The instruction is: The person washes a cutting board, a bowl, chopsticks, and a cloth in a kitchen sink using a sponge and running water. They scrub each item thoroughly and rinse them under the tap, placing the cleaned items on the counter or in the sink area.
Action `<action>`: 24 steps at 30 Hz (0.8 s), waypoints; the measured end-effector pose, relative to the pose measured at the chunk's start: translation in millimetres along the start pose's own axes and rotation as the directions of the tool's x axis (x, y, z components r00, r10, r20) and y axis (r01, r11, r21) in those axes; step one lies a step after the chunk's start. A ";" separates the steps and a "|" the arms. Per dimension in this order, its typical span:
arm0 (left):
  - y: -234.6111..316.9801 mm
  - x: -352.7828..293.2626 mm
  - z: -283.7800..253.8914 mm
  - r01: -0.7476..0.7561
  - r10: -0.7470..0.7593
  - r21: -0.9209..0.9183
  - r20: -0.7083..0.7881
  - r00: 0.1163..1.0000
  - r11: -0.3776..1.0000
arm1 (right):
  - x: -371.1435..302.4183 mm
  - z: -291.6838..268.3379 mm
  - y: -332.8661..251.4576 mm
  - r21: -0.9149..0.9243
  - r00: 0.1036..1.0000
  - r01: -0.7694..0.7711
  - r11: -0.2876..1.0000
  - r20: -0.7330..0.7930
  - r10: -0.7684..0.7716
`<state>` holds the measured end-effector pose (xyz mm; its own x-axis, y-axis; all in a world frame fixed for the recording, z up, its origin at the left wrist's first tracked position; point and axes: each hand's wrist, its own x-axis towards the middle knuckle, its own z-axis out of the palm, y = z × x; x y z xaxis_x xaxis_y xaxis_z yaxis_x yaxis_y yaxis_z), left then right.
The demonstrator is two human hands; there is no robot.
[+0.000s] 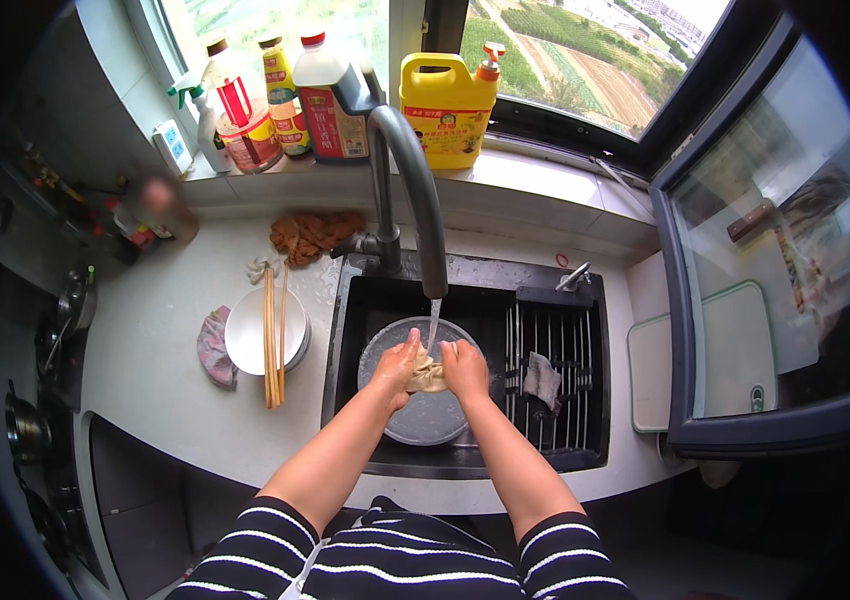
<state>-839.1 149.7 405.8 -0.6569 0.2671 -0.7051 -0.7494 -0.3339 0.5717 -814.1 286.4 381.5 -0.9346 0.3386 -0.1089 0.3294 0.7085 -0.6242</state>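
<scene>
both hands, left (397, 365) and right (465, 367), close together around a wet cloth (428, 374) under the tap's (415, 180) stream, over a grey pan (415, 420) in the sink (345, 300). left of it a white bowl (245, 335) carries chopsticks (272, 340); a rack (555, 385) sits right.

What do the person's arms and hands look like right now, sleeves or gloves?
Both hands are bare: no gloves on the left hand or the right hand, and no rings or watch that I can make out. The forearms are uncovered. Short sleeves in dark fabric with thin white stripes end above the elbows.
</scene>
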 end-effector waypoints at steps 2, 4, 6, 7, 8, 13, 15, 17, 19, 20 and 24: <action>13.7 -1.8 3.8 -0.072 0.068 0.028 0.128 0.989 0.997 | 9.5 13.0 22.1 0.494 0.992 -0.036 0.869 0.126 -0.030; 30.1 -4.0 4.0 -0.133 0.091 0.120 0.303 0.949 0.984 | 8.4 -3.5 5.0 0.773 0.965 -0.101 0.626 0.228 -0.126; 43.5 -6.4 7.9 -0.142 0.060 0.214 0.350 0.935 0.966 | 8.9 -22.2 -12.5 0.812 0.909 -0.339 0.475 0.413 -0.058; 48.9 -6.6 10.0 -0.145 0.039 0.260 0.372 0.927 0.955 | 8.2 -32.1 -19.1 0.802 0.863 -0.453 0.389 0.505 -0.035; 57.3 -7.3 9.9 -0.119 0.008 0.248 0.407 0.913 0.961 | 6.3 -45.5 -26.5 0.802 0.846 -0.448 0.395 0.523 -0.105; 90.0 -24.9 9.9 -0.199 0.000 0.438 0.414 0.910 0.876 | 17.7 -51.8 -5.1 0.783 0.861 -0.280 0.556 0.461 -0.215; 95.7 -25.8 -0.8 -0.276 0.021 0.587 0.402 0.915 0.761 | 18.1 -59.3 -3.9 0.823 0.880 -0.372 0.429 0.460 -0.119; 101.2 -30.5 -8.4 -0.231 -0.039 0.719 0.338 0.940 0.656 | 17.3 -62.9 -0.8 0.832 0.883 -0.364 0.419 0.451 -0.129; 96.5 -23.7 -26.2 -0.161 -0.082 0.749 0.276 0.958 0.643 | 11.2 -64.9 -13.4 0.850 0.883 -0.377 0.369 0.449 -0.133; 88.6 -19.0 -33.2 -0.146 -0.029 0.660 0.248 0.968 0.737 | 8.6 -65.7 -18.5 0.860 0.875 -0.401 0.316 0.462 -0.146; 40.0 -11.6 -40.6 -0.111 0.088 0.096 0.223 0.971 0.989 | 2.2 -42.7 -33.7 0.889 0.895 -0.401 0.222 0.432 -0.114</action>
<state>-858.0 96.5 419.8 -0.7218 0.4319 -0.5408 -0.6761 -0.2728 0.6845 -821.6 289.6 435.3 -0.9317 -0.0455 -0.3603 0.3284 -0.5289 -0.7825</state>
